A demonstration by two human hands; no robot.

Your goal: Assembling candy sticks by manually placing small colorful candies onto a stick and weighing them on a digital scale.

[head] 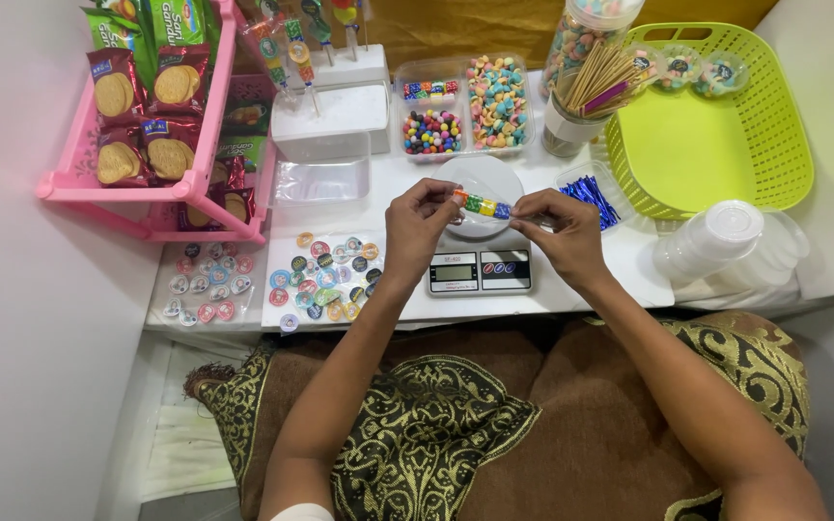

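Observation:
Both my hands are raised over a small white kitchen scale [481, 271] at the middle of the white table. Between them I hold a clear wrapper with a row of coloured candies [481, 205] inside. My left hand [417, 227] pinches its left end and my right hand [560, 232] pinches its right end. The scale's round white pan [481, 179] shows just behind the candy strip.
A pink rack [161, 188] with biscuit packs stands far left. Round stickers [325, 278] lie in front of it. Clear boxes of coloured candies [465, 108], a cup of sticks [586, 92], blue twist ties [589, 193], a lime green basket [716, 145] and stacked white cups [726, 239] sit behind and right.

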